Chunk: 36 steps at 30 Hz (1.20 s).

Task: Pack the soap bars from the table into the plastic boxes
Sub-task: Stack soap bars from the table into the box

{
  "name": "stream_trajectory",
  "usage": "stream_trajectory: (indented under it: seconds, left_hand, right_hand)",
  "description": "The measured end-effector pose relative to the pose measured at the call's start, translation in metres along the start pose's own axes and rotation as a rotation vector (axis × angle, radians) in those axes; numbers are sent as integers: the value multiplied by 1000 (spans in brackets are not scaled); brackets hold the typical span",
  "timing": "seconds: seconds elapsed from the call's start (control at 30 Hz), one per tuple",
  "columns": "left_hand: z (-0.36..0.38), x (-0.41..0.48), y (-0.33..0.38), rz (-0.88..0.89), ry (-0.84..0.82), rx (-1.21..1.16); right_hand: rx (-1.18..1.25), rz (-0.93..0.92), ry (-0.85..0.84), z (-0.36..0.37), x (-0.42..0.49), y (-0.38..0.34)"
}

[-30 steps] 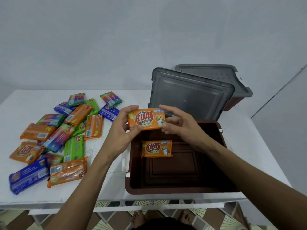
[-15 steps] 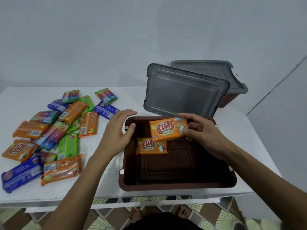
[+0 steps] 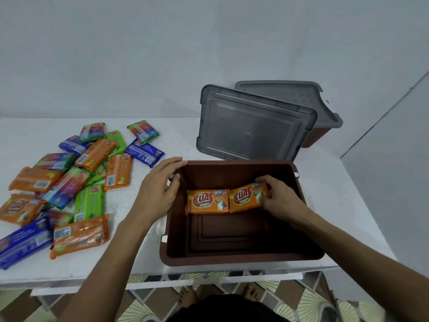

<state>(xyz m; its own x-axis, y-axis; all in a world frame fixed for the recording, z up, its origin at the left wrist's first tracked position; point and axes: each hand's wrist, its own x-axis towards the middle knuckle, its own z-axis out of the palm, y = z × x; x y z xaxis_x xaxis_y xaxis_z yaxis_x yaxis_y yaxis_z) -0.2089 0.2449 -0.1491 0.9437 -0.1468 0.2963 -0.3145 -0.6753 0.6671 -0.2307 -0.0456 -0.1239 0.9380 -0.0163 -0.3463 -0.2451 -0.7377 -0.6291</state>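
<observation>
Soap goes in rows: your right hand point(image 3: 279, 201) pinches the second orange bar point(image 3: 247, 198) down beside the first bar point(image 3: 206, 202) in the brown box point(image 3: 232, 257), while your left hand point(image 3: 157, 194), open, steadies its rim. Remaining bars point(image 3: 69, 187) wait on the desk point(image 3: 176, 140).

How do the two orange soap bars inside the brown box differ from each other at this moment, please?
The left orange bar lies flat and free on the floor of the brown box; the right orange bar is gripped at its far end by the right hand. The left bar sits level, while the right bar is tilted, its outer end higher. Both show the same orange printed face upward and meet end to end.
</observation>
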Motion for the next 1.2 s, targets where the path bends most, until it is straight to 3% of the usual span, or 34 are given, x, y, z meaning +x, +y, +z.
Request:
stream_trajectory:
  seconds: [0.63, 1.03, 1.2]
  left_hand:
    - [3, 1, -2, -11, 15, -14]
    - [4, -2, -6, 1, 0, -70]
    - [-8, -5, -8, -30, -71, -144]
  right_hand:
    - [-550, -87, -45, 25, 11, 5]
    - [-691, -137, -183, 4, 13, -28]
    - [-476, -329, -121, -17, 12, -87]
